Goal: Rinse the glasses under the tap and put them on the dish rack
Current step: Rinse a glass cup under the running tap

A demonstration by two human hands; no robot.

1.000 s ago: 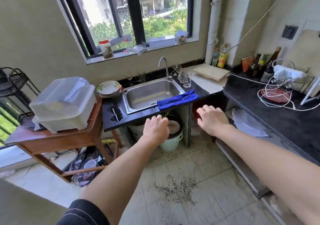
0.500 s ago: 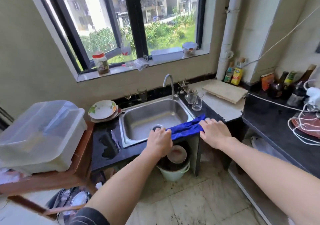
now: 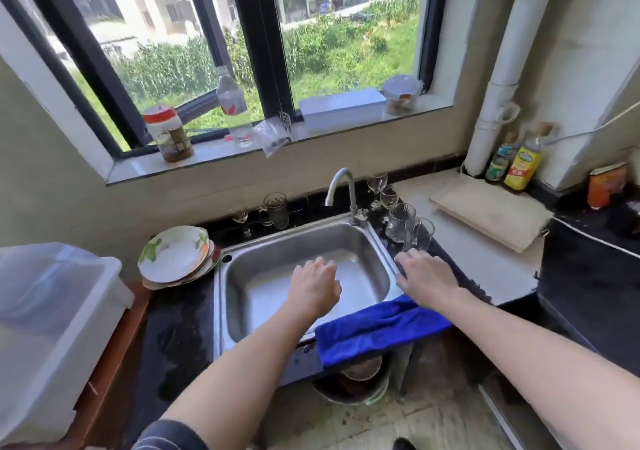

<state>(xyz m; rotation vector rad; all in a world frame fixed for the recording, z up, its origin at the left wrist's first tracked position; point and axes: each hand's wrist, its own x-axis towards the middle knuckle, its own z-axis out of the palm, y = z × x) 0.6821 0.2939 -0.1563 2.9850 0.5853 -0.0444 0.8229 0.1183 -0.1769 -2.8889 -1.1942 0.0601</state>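
Several clear glasses stand right of the steel sink (image 3: 221,297): a tumbler (image 3: 420,234) nearest me, a ribbed mug (image 3: 398,221) behind it, and two stemmed glasses (image 3: 381,189) by the tap (image 3: 341,186). A glass mug (image 3: 277,208) and a small stemmed glass (image 3: 240,219) stand behind the sink on the left. My left hand (image 3: 313,285) hovers over the sink basin with loosely curled fingers, holding nothing. My right hand (image 3: 424,274) reaches over the sink's right rim, fingertips just short of the tumbler, holding nothing. A translucent plastic dish rack box (image 3: 52,318) sits at the far left.
Stacked plates (image 3: 176,259) lie left of the sink. A blue cloth (image 3: 377,328) hangs over the sink's front edge. A wooden cutting board (image 3: 488,212) and bottles (image 3: 521,162) sit on the right counter. Jars and a bottle line the window sill (image 3: 124,169). Basins stand under the counter.
I have stepped closer to the sink. Both hands moved forward from the counter's front edge: the left is over the basin, the right near the tumbler.
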